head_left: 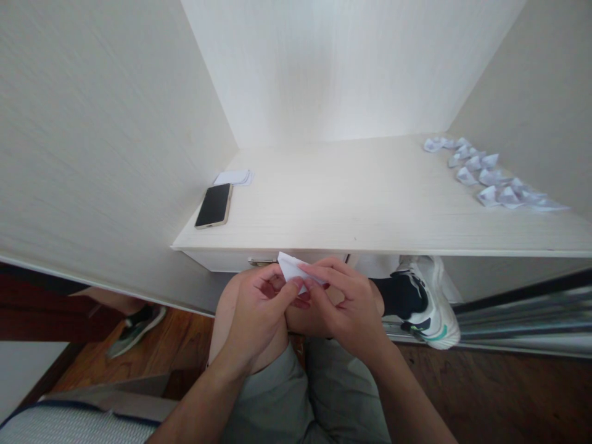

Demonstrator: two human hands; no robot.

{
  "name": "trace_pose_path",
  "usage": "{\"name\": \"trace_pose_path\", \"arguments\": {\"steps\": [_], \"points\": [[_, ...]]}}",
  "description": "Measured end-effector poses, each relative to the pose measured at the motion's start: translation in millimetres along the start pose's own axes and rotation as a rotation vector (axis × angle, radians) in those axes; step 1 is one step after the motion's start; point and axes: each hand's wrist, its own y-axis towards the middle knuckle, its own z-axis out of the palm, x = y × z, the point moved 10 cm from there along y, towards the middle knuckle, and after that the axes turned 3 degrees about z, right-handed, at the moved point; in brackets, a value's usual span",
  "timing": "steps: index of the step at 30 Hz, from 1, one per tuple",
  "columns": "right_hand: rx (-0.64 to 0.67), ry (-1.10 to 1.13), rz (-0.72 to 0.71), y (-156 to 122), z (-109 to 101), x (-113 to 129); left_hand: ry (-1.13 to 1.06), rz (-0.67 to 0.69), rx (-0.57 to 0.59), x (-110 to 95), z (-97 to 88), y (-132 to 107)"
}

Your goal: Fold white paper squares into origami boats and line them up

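Observation:
Between my two hands is a small piece of folded white paper [291, 266], held above my lap just in front of the shelf edge. My left hand [261, 299] pinches its lower left side with the thumb on top. From the right, my right hand [345, 296] grips the same paper with thumb and fingers. One pointed corner of the paper sticks up at the upper left. My fingertips partly hide its lower and right parts.
On the white shelf [333, 197] lie a phone [214, 205] and a stack of white paper [232, 177] at left. Several folded paper pieces [490, 177] stand in rows at right. A drawer handle [263, 262] shows below the edge. Another person's shoe [136, 330] is at lower left.

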Motion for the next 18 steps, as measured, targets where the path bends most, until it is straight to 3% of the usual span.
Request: {"name": "trace_pose_path", "arguments": {"steps": [6, 14, 16, 18], "points": [[-0.129, -0.018, 0.003, 1, -1, -1, 0.045, 0.043, -0.035, -9, -1.9, 0], [-0.101, -0.308, -0.321, -14, 3, 26, 0.014, 0.073, -0.048, -15, -4.6, 0], [-0.107, -0.277, -0.291, -15, 0, 26, -0.018, 0.078, -0.036, -14, -3.8, 0], [-0.142, -0.179, -0.164, -12, -5, 18, -0.027, 0.075, -0.019, -14, -1.6, 0]]}}
